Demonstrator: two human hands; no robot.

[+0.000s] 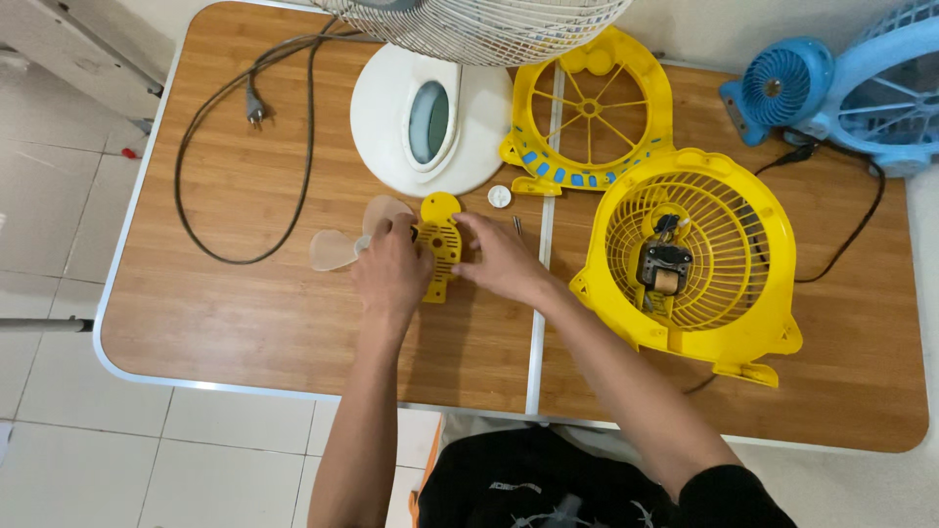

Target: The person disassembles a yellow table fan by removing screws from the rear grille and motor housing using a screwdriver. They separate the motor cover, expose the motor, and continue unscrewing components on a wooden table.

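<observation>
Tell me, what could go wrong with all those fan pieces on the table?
The small metal screw and white cap lie loose beside the right hand, so a nudge might roll them into the table's middle seam or onto the floor. The thin clear fan blade under the left hand might crack if pressed hard while both hands grip the yellow motor cover.

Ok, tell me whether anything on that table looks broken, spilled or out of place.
Nothing spilled. A yellow fan lies in pieces: its rear housing flat with the motor bare, the front grille apart beside it. The left hand and right hand hold a small yellow slotted part. No visible breakage.
</observation>
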